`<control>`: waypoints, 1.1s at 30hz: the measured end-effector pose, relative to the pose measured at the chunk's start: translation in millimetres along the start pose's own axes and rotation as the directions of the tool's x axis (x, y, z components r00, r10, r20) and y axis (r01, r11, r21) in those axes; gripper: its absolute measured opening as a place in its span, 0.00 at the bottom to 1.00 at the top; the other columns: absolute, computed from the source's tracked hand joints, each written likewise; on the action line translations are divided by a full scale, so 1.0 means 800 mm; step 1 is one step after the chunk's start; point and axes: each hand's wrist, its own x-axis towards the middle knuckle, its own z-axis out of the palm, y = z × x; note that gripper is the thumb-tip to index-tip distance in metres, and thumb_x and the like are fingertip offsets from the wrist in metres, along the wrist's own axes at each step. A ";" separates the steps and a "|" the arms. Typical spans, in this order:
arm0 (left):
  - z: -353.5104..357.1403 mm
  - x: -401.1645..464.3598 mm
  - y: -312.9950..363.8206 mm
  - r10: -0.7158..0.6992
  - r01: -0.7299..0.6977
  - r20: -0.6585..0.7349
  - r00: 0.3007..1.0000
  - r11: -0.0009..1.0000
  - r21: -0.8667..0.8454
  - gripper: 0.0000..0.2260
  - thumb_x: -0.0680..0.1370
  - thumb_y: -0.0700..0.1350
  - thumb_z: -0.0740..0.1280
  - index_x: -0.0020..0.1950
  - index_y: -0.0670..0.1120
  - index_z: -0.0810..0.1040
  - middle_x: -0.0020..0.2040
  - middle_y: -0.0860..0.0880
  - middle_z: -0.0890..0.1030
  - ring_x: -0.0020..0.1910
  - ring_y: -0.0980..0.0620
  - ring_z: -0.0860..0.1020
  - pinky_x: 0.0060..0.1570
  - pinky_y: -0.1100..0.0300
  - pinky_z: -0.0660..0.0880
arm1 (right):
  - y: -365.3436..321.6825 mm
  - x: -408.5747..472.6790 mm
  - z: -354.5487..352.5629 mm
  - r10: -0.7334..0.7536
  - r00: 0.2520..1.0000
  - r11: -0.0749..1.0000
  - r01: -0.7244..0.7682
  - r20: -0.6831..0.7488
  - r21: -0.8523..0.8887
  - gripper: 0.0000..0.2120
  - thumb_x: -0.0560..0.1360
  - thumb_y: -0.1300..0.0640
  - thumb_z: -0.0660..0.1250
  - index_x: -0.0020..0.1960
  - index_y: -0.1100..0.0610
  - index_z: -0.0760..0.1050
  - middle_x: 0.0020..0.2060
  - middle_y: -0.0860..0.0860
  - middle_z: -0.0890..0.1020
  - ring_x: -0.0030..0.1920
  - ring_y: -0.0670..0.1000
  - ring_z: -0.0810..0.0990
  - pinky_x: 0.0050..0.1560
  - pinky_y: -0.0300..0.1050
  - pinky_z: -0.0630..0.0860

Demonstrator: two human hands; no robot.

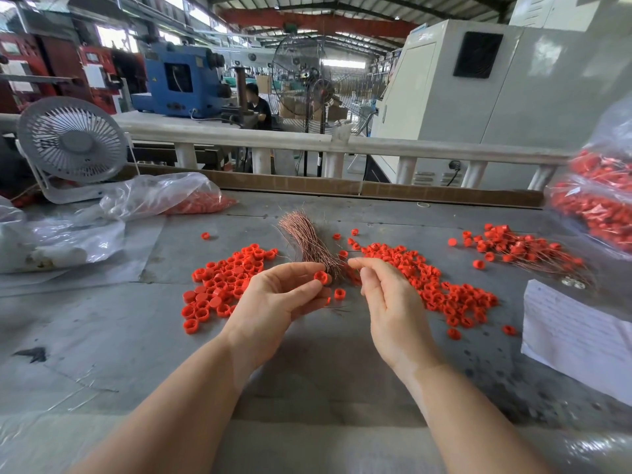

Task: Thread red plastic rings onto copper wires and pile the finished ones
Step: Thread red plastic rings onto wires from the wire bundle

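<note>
Ring (321,277) x1 pinched, left hand (278,302) | right hand (383,295) pinching, contents unclear

Two hands (284,295) (386,295), one copper wire bundle (304,241), three loose red ring piles (222,282) (441,285) (523,249), two fans (71,140) (307,77)

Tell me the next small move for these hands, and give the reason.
Probably bring the right hand a touch leftward so the wire it seems to pinch meets the red ring. The left hand holds that ring at its fingertips, just in front of the copper wire bundle, and the right fingertips sit just beside it. The wire itself is too thin to see clearly.
</note>
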 end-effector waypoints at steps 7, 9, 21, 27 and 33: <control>-0.001 0.001 0.001 -0.039 0.039 -0.012 0.999 0.999 -0.001 0.11 0.75 0.30 0.62 0.47 0.41 0.81 0.35 0.46 0.82 0.34 0.52 0.82 0.36 0.63 0.79 | 0.000 -0.002 0.000 0.014 0.999 1.000 -0.015 0.039 0.027 0.11 0.80 0.60 0.56 0.50 0.45 0.72 0.24 0.44 0.70 0.29 0.42 0.70 0.33 0.34 0.66; -0.001 0.001 0.001 -0.048 0.048 -0.022 0.999 0.999 0.000 0.12 0.76 0.30 0.61 0.47 0.42 0.81 0.35 0.45 0.82 0.34 0.51 0.82 0.37 0.63 0.80 | -0.001 -0.003 0.000 0.034 0.999 0.998 -0.037 0.038 0.058 0.11 0.80 0.60 0.56 0.48 0.43 0.68 0.24 0.45 0.70 0.28 0.42 0.70 0.32 0.34 0.65; 0.003 0.000 0.002 -0.053 0.053 -0.049 0.997 0.999 -0.011 0.11 0.76 0.29 0.60 0.49 0.39 0.80 0.39 0.45 0.84 0.37 0.54 0.82 0.40 0.66 0.79 | 0.000 0.002 -0.002 0.050 0.997 0.998 -0.052 0.060 0.026 0.10 0.77 0.65 0.62 0.44 0.53 0.78 0.32 0.39 0.75 0.39 0.36 0.74 0.40 0.27 0.66; -0.001 0.000 0.003 -0.098 0.092 -0.031 0.995 0.985 -0.149 0.08 0.73 0.32 0.63 0.45 0.39 0.81 0.36 0.44 0.82 0.35 0.54 0.82 0.38 0.66 0.79 | 0.001 0.003 -0.005 0.112 0.992 0.985 -0.118 0.058 0.126 0.10 0.78 0.65 0.61 0.45 0.53 0.79 0.29 0.43 0.75 0.31 0.37 0.73 0.35 0.29 0.67; -0.005 0.002 0.006 -0.190 0.190 0.031 0.981 0.935 -0.299 0.09 0.65 0.34 0.66 0.38 0.41 0.85 0.38 0.43 0.83 0.36 0.53 0.83 0.36 0.66 0.79 | 0.004 0.006 -0.003 0.147 0.988 0.964 -0.156 0.056 0.214 0.11 0.78 0.65 0.61 0.45 0.53 0.79 0.28 0.46 0.76 0.31 0.39 0.73 0.36 0.33 0.69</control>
